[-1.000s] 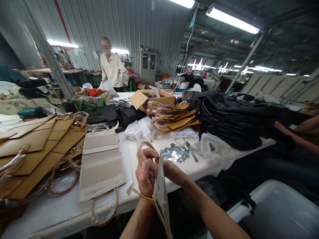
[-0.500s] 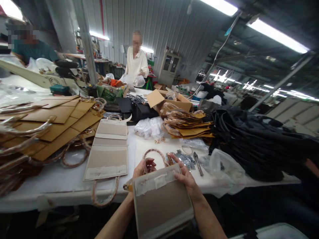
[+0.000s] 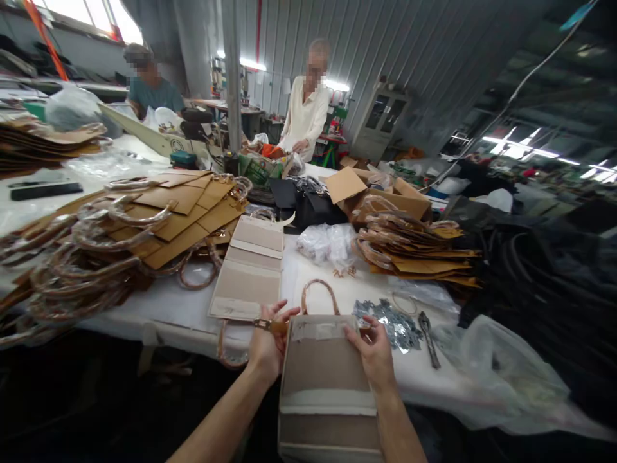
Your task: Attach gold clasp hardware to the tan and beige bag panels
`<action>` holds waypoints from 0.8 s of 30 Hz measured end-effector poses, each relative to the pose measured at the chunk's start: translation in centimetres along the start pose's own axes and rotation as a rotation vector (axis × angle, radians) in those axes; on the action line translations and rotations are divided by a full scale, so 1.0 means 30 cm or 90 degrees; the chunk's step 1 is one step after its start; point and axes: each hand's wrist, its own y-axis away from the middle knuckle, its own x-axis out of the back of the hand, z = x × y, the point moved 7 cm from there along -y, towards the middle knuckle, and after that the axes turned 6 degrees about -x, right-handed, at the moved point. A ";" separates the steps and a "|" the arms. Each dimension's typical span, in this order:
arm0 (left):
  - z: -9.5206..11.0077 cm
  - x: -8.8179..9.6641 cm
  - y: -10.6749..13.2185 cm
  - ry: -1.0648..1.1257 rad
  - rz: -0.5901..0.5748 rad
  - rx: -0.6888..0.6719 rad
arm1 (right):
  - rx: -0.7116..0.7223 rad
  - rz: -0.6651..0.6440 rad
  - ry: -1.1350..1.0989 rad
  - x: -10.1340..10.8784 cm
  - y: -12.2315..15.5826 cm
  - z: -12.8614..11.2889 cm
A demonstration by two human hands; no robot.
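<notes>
I hold a flat beige bag panel (image 3: 324, 373) with a wrapped loop handle (image 3: 318, 289) over the near edge of the white table (image 3: 183, 308). My left hand (image 3: 267, 337) grips its upper left corner beside a small metal buckle (image 3: 263, 324). My right hand (image 3: 373, 347) is closed on its upper right edge, thumb on the face. Just to the left, two more beige panels (image 3: 250, 270) lie stacked flat on the table.
Tan bag panels with wrapped handles (image 3: 144, 218) are heaped at left, another stack (image 3: 414, 247) lies at right. Silver metal parts (image 3: 385, 318) and pliers (image 3: 428, 329) sit by my right hand. Black bags (image 3: 544, 270), clear plastic (image 3: 496, 366), a cardboard box (image 3: 380, 193). Two people (image 3: 306, 106) work beyond.
The beige panel has turned from edge-on to flat, facing me, and lowered toward the table edge. My view has swung left, so the tan stacks and a second person show.
</notes>
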 end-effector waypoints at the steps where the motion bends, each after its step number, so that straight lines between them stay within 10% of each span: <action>1: 0.014 0.003 0.006 0.002 -0.004 -0.020 | 0.011 0.020 0.011 0.001 -0.011 0.007; 5: 0.086 0.005 -0.006 -0.248 -0.039 -0.188 | 0.068 0.092 0.112 0.001 -0.039 0.031; 13: 0.153 -0.062 -0.012 -0.927 -0.271 -0.834 | 0.206 0.190 0.310 -0.013 0.007 0.007; 24: 0.063 -0.050 -0.089 -1.078 -0.411 -0.802 | 0.208 0.109 0.322 -0.012 0.004 -0.018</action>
